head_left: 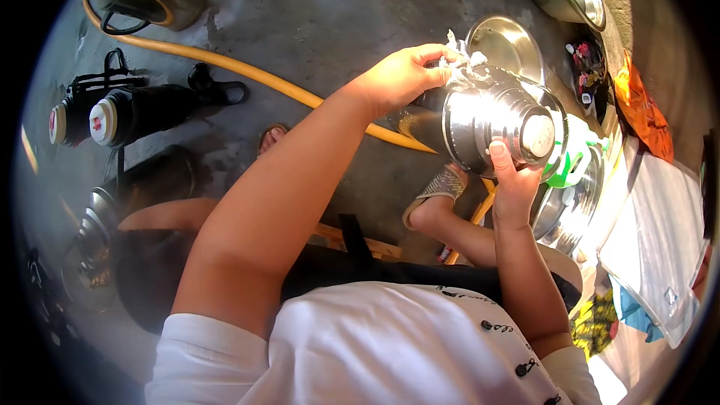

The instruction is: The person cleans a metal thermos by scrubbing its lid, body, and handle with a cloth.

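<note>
Steel flask [487, 121] between two hands, at 2 o'clock in the seated person's view.
As I look on, the left hand [409, 75] pinches a shaggy white wad [471, 61] against the flask; the right hand [516, 196] is clamped on its neck end, thumb beside the cream stopper [538, 136]. A steel bowl [508, 39] sits just beyond at 1 o'clock; a yellow hose [262, 75] runs in from 10 o'clock.

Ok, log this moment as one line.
left hand: pinching frayed white material | right hand: holding steel flask | nearby: yellow hose, metal bowl
</note>
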Motion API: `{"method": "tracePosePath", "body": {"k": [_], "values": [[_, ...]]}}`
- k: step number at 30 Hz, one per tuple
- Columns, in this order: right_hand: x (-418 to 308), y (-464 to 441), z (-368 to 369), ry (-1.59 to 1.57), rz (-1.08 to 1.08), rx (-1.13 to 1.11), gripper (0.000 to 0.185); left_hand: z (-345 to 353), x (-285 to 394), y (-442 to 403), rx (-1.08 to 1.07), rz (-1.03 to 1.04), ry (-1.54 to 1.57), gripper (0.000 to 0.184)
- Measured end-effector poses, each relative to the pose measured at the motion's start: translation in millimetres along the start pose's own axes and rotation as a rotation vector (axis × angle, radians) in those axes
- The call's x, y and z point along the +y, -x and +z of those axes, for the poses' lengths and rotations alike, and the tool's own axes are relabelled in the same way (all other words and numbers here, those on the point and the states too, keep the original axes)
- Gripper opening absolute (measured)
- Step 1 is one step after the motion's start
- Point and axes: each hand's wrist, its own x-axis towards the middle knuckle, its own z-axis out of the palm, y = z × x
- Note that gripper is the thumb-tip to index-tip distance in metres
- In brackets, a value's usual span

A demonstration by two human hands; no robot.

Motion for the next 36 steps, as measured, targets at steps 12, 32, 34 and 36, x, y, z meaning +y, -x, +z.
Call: {"method": "tracePosePath", "body": {"k": [12, 32, 34, 36], "values": [[28.5, -2.6, 12.3, -0.004, -0.365, 0.124, 0.057, 21.8, 28.8, -38.3, 0.221, 0.039, -0.490, 0.029], [42.9, -2.7, 2.1, 0.019, -0.267, 0.113, 0.090, -14.1, 45.1, -28.1, -0.075, -0.171, -0.378, 0.020], [41.5, -1.9, 2.2, -0.001, -0.226, 0.097, 0.098, -11.0, 50.5, -39.0, -0.102, -0.187, -0.362, 0.021], [41.0, -1.6, 3.1, -0.033, -0.212, 0.097, 0.099, -4.9, 58.4, -52.6, -0.120, -0.196, -0.417, 0.021]]}}
